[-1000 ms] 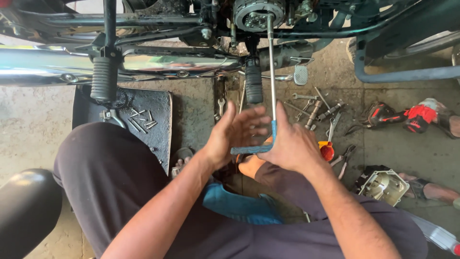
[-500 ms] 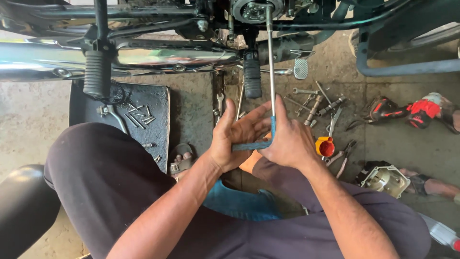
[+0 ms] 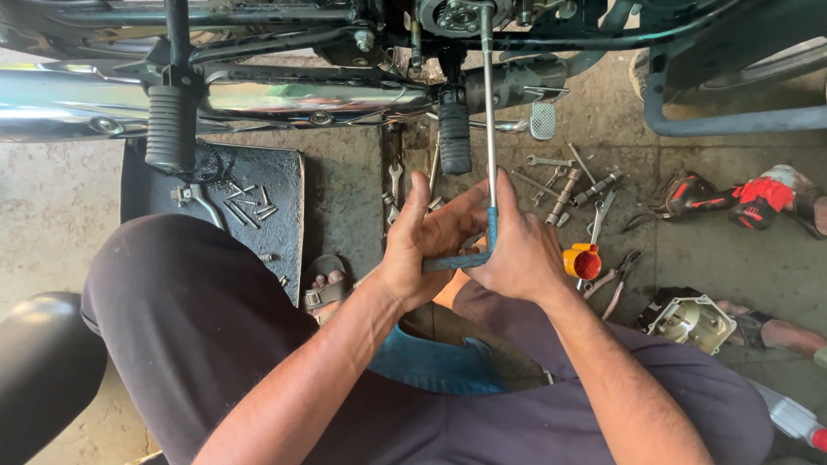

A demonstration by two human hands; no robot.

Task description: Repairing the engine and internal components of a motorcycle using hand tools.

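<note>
Hands: left hand (image 3: 424, 250) and right hand (image 3: 517, 250) both closed around T-handle wrench (image 3: 489, 129) crossbar; judged rigid steel, best gripped at crossbar ends.

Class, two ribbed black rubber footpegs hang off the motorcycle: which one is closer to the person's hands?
The smaller ribbed black footpeg at centre, just above the left hand; the larger peg sits far left.
</note>
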